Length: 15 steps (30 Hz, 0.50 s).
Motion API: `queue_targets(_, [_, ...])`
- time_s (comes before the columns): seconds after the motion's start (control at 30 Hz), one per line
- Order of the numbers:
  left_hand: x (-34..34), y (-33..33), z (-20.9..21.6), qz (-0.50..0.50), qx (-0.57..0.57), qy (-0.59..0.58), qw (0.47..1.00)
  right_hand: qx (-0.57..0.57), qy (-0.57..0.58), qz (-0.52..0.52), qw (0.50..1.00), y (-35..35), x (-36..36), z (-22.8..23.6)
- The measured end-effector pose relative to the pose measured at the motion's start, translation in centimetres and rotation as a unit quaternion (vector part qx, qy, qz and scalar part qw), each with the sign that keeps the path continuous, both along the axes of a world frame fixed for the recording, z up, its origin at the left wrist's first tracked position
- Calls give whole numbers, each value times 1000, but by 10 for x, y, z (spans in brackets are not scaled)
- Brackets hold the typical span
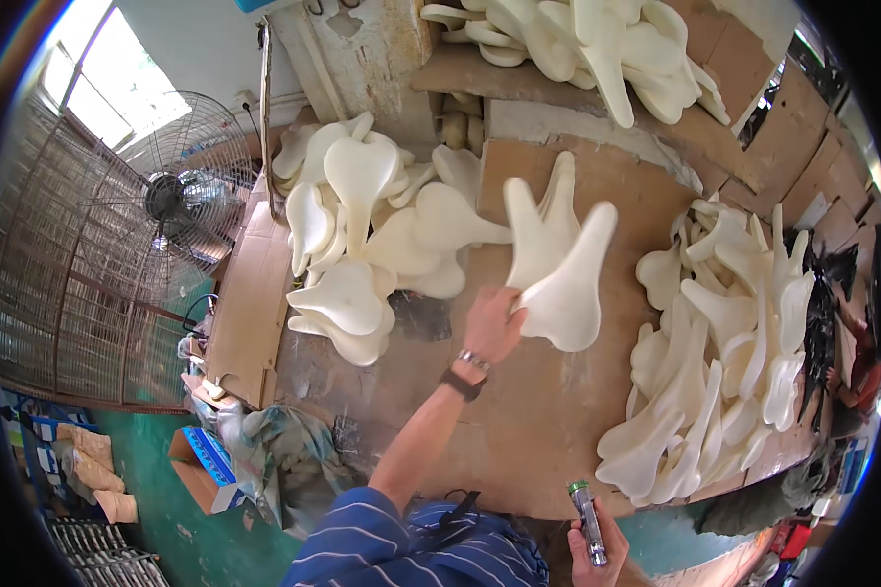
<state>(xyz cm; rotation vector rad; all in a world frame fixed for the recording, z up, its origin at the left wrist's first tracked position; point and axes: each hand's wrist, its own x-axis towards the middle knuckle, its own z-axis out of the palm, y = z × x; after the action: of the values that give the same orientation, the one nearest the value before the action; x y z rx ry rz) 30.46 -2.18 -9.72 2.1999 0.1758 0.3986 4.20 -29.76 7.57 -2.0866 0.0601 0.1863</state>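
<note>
Saddle-shaped pieces, cream-white, smooth, each broad at one end, narrow at the other; fanned out, are held over the brown cardboard-covered surface, pinched by the grip of the left hand; green-tipped cylinder is clasped in the right hand

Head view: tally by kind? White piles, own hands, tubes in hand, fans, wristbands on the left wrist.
White piles: 3 (left pile, right pile, shelf pile)
Own hands: 2 (left hand, right hand)
Tube in hand: 1
Fan: 1
Wristbands: 2 (dark band, bracelet)
Total: 9
Held white pieces left out; they overlap.
</note>
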Motion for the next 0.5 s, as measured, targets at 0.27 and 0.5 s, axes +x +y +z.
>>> queue_targets(0.27, [16,155,86,216,-336,-115,910,-21,-43,26,999,-1,6,0])
queue_targets(0.5, [34,161,100,169,-208,-128,955,-9,-40,11,999,-1,0,5])
